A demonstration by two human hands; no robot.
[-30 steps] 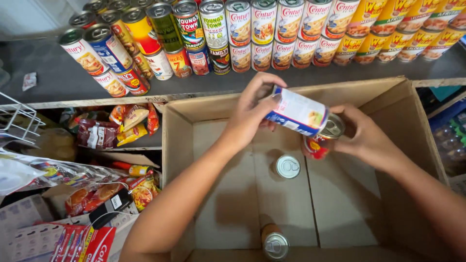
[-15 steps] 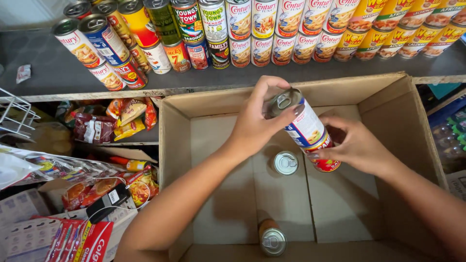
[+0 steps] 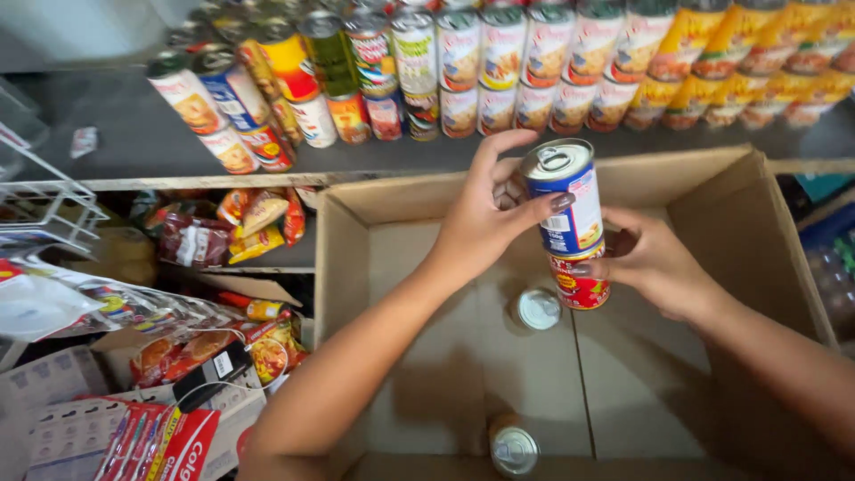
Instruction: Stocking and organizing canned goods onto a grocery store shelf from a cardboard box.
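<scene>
Shelves of stacked cans back the cardboard box (image 3: 712,205), above which the left hand (image 3: 485,227) grips a blue-labelled can (image 3: 563,198) and the right hand (image 3: 655,263) a red can (image 3: 581,283) beneath; either could slip and dent.

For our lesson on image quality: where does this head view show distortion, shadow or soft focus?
Head view: wide-angle lens bends the shelf edge and fans the stacked cans; the arms shade the cardboard box floor; the blue can in the left hand is sharp; corner packets look soft.
</scene>
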